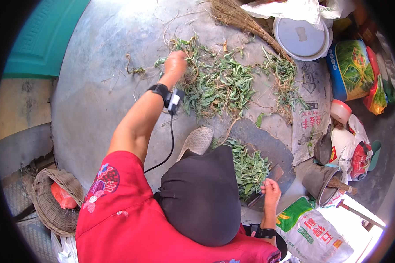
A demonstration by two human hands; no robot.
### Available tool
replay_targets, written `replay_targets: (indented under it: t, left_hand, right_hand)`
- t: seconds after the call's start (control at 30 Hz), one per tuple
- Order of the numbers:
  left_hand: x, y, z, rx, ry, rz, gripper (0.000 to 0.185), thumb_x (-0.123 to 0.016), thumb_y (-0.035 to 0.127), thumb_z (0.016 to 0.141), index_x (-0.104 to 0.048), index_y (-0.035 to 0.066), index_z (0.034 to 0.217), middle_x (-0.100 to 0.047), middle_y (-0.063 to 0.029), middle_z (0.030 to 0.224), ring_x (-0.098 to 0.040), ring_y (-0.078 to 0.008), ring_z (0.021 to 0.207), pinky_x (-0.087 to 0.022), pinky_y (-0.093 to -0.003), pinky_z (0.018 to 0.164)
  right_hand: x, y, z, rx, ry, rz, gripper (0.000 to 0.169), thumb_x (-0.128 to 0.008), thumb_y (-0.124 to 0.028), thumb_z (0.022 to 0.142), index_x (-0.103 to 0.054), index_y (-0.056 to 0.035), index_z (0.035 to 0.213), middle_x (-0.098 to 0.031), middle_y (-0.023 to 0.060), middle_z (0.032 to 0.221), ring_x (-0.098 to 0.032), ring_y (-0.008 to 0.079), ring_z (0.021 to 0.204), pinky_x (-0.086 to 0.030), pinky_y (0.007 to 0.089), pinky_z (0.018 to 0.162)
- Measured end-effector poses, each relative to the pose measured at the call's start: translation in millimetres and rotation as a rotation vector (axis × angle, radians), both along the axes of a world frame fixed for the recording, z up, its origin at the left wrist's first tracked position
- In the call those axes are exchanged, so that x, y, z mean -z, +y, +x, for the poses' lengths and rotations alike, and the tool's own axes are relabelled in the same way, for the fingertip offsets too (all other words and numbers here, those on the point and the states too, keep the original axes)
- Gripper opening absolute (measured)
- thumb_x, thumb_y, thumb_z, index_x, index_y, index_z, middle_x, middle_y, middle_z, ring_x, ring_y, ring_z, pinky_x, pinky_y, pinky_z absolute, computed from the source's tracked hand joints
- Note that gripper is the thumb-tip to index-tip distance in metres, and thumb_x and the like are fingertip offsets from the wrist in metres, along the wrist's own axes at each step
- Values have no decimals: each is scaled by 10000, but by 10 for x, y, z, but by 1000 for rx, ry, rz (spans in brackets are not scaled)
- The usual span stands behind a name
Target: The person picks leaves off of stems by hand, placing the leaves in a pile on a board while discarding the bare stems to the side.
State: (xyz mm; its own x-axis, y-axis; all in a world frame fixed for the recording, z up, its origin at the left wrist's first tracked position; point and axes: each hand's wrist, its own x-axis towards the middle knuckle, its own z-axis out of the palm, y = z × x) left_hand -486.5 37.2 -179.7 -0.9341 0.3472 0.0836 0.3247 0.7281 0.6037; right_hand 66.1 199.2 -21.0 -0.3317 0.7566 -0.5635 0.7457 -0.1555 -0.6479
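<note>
My left hand [175, 65] reaches out to the left edge of a wide heap of green leafy plants [223, 85] on the concrete floor; its fingers touch the stems, but whether they grip any is hard to tell. A smaller strip of the same plants [283, 75] lies to the right. My right hand [270, 190] is near my knee, fingers loosely curled, beside a pile of green leaves [250, 167] on a dark board [263, 133]. A rusty flat blade [276, 174] rests at that pile's right edge.
A straw broom [250, 26] lies beyond the plants, against a lidded white bucket [301, 37]. Sacks [311, 118], a tilted dark bucket [319, 184] and a printed bag [316, 227] line the right side. A wicker basket [41, 203] stands at lower left, a teal door [36, 42] at upper left.
</note>
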Motion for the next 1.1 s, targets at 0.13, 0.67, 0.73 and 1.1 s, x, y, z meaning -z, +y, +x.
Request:
replay_targets:
  t: [0.13, 0.67, 0.73, 1.1]
  left_hand:
    - [264, -460, -350, -197, 23, -172, 209, -595, 200, 771, -624, 117, 961, -593, -162, 1021, -556, -348, 984, -458, -413, 827]
    - [-46, -473, -597, -511, 110, 15, 167, -585, 229, 728, -647, 140, 855, -584, -75, 973, -506, -303, 1046, -394, -448, 892]
    - [-199, -300, -628, -350, 143, 0, 212, -587, 263, 733, -647, 141, 896, -587, -113, 1004, -508, -307, 1041, -408, -413, 892]
    - [-181, 52, -548, -227, -91, -81, 203, -618, 264, 743, -681, 141, 892, -643, -61, 920, -613, -240, 883, -486, -373, 770]
  right_hand:
    - [28, -164, -3, 9, -2, -49, 197, -554, -155, 894, -601, -6, 1014, -648, 80, 866, -612, 112, 662, -476, 209, 564]
    - [98, -153, 40, 25, -11, -90, 196, -553, -157, 898, -599, -20, 1030, -650, 85, 894, -622, 118, 687, -479, 214, 587]
    - [94, -153, 42, 40, -8, -92, 196, -552, -156, 898, -599, -20, 1031, -651, 86, 895, -623, 120, 688, -480, 214, 586]
    - [-44, -148, 48, 55, -6, -64, 213, -552, -170, 900, -590, -10, 1036, -650, 94, 899, -622, 121, 693, -481, 214, 588]
